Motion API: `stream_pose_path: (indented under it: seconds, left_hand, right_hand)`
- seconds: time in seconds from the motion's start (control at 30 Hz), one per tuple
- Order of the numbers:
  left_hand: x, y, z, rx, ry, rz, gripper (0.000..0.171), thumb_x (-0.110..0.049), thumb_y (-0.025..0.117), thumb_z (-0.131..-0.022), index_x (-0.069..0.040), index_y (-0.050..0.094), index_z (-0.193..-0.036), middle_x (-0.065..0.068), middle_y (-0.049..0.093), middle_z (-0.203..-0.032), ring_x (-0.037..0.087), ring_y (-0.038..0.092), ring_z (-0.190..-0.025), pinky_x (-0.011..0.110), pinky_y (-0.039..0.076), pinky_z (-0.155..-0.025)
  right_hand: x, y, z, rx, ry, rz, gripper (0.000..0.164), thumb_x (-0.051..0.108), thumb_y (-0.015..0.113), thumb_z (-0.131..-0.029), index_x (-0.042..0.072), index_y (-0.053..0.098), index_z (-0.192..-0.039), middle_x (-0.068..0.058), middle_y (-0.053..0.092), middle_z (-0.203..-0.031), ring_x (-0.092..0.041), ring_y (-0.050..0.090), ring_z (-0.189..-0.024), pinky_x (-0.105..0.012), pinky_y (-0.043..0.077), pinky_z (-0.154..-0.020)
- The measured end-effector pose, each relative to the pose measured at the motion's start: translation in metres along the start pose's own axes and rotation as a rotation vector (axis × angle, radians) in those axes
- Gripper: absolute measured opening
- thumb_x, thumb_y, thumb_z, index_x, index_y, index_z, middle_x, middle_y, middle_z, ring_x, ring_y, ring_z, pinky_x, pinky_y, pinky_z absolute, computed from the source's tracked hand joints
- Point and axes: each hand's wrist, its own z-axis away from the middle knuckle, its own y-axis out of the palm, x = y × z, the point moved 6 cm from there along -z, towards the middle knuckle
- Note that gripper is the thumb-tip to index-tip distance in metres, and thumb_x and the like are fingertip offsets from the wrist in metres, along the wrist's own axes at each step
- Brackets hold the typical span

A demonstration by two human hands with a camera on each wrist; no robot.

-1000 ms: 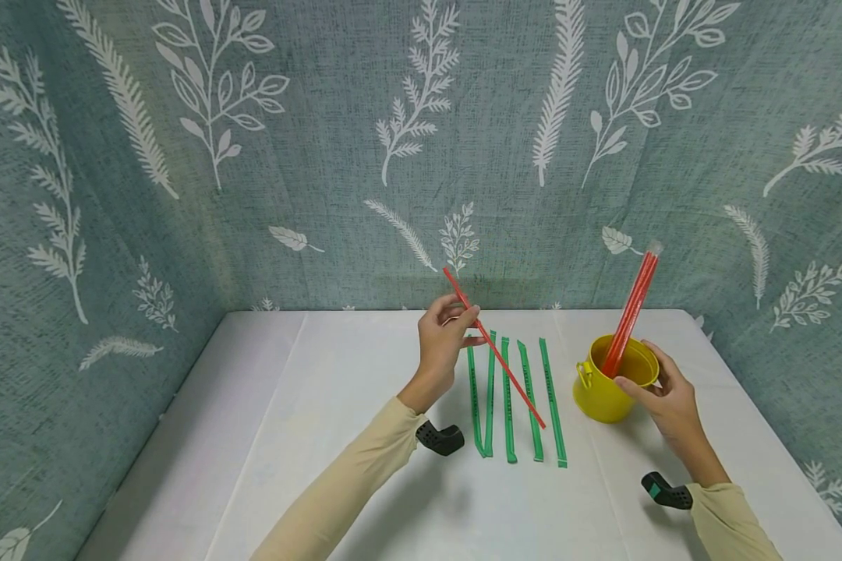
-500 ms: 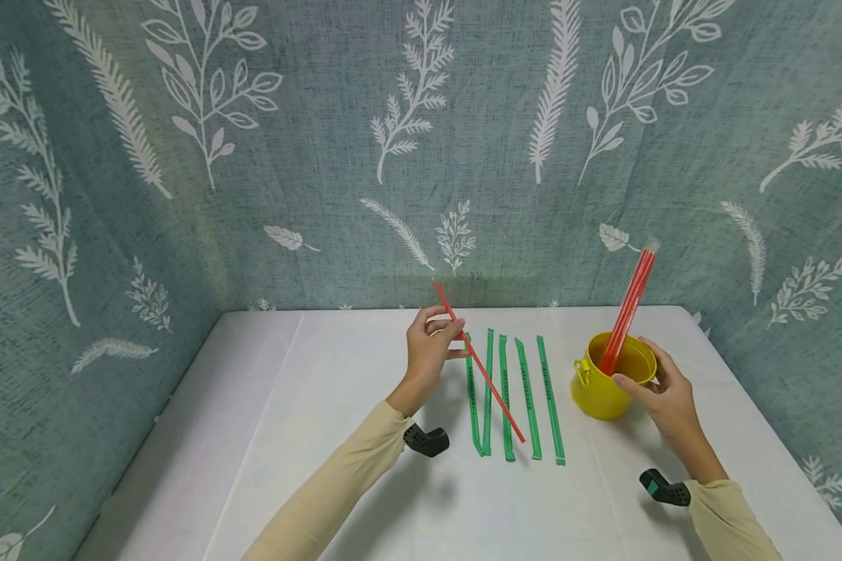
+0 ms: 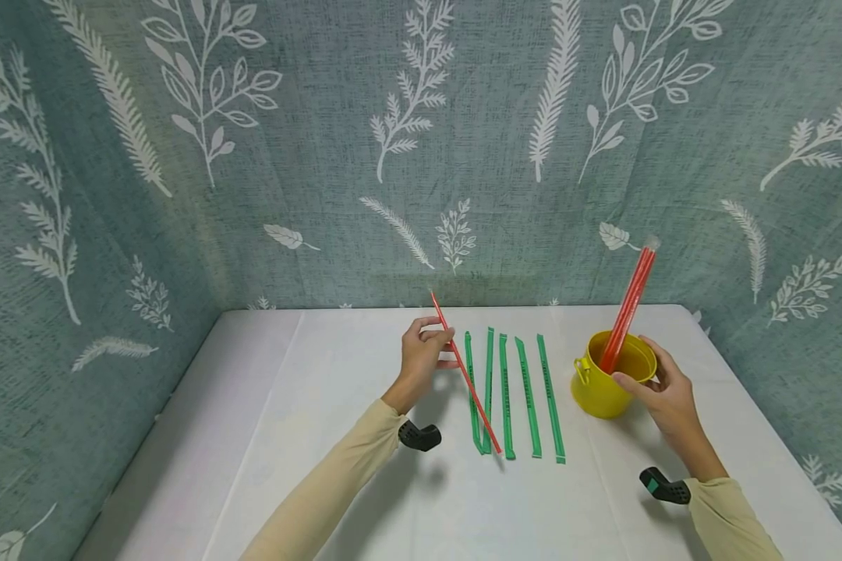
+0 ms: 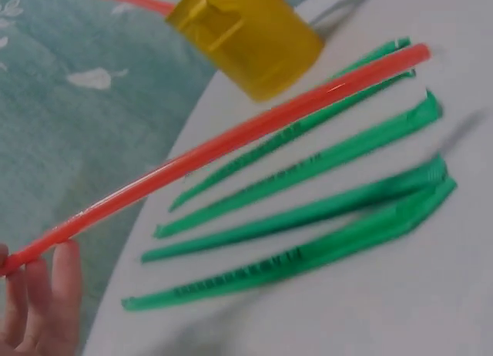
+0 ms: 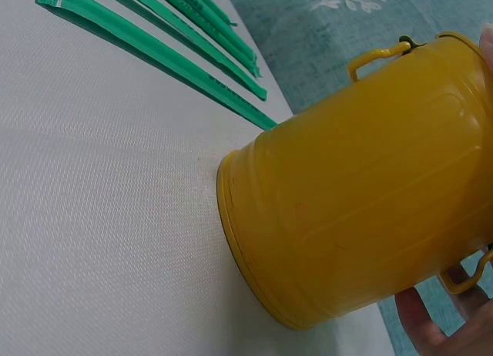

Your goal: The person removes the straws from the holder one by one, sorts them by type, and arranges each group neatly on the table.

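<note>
My left hand (image 3: 423, 360) pinches a red straw (image 3: 467, 377) near its upper part, and the straw slants down toward me above the leftmost green wrapped straws (image 3: 507, 397). In the left wrist view the same red straw (image 4: 231, 140) crosses over the green ones, with fingertips (image 4: 65, 271) at its lower left end. My right hand (image 3: 666, 397) grips the yellow bucket (image 3: 599, 396) by its right side, thumb at the rim. Out of the bucket leans a bundle of red straws (image 3: 630, 305), with clear wrap at the top. The right wrist view shows the bucket (image 5: 362, 186) close up.
Several green wrapped straws lie roughly parallel on the white table (image 3: 309, 436), left of the bucket. A grey-green leaf-patterned curtain (image 3: 323, 156) stands behind the table and along both sides. Black devices (image 3: 419, 436) sit at both wrists.
The left hand has carried the red straw left and a little toward me, from over the middle green straws to the left ones. The right hand and bucket stay put.
</note>
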Motion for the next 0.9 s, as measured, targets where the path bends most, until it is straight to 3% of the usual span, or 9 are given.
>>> stream_pose_path:
  seconds: [0.2, 0.4, 0.6, 0.9]
  left_hand:
    - [0.014, -0.008, -0.009, 0.004, -0.048, -0.09, 0.035, -0.011, 0.06, -0.082, -0.009, 0.049, -0.116, 0.02, 0.057, -0.099, 0.035, 0.059, -0.081, 0.044, 0.053, -0.059]
    - [0.032, -0.014, -0.019, 0.027, -0.058, -0.221, 0.039, -0.016, 0.061, -0.083, -0.005, 0.05, -0.119, 0.024, 0.056, -0.102, 0.023, 0.061, -0.065, 0.036, 0.053, -0.052]
    - [0.045, -0.015, -0.027, 0.023, -0.044, -0.358, 0.032, -0.015, 0.064, -0.08, -0.008, 0.056, -0.11, 0.014, 0.061, -0.086, 0.02, 0.06, -0.058, 0.035, 0.052, -0.046]
    - [0.048, -0.007, -0.029, 0.039, 0.083, -0.582, 0.03, -0.015, 0.064, -0.079, -0.004, 0.058, -0.107, 0.005, 0.061, -0.074, 0.015, 0.058, -0.051, 0.026, 0.047, -0.039]
  right_hand:
    - [-0.001, -0.001, -0.001, 0.001, 0.002, 0.002, 0.07, 0.036, 0.064, -0.079, 0.037, 0.024, -0.136, 0.006, 0.037, -0.133, -0.011, 0.039, -0.109, -0.004, 0.037, -0.075]
    - [0.0, 0.0, 0.001, 0.005, 0.008, 0.003, 0.069, 0.035, 0.063, -0.08, 0.037, 0.023, -0.136, 0.007, 0.036, -0.134, -0.012, 0.039, -0.111, -0.003, 0.037, -0.076]
    - [0.0, 0.001, 0.001, 0.001, 0.004, -0.002, 0.07, 0.033, 0.063, -0.08, 0.037, 0.023, -0.137, 0.007, 0.037, -0.133, -0.01, 0.039, -0.111, -0.002, 0.036, -0.077]
    - [-0.002, 0.0, 0.001, -0.003, -0.006, -0.011, 0.069, 0.032, 0.064, -0.08, 0.036, 0.024, -0.136, 0.006, 0.037, -0.133, -0.01, 0.039, -0.11, -0.002, 0.037, -0.077]
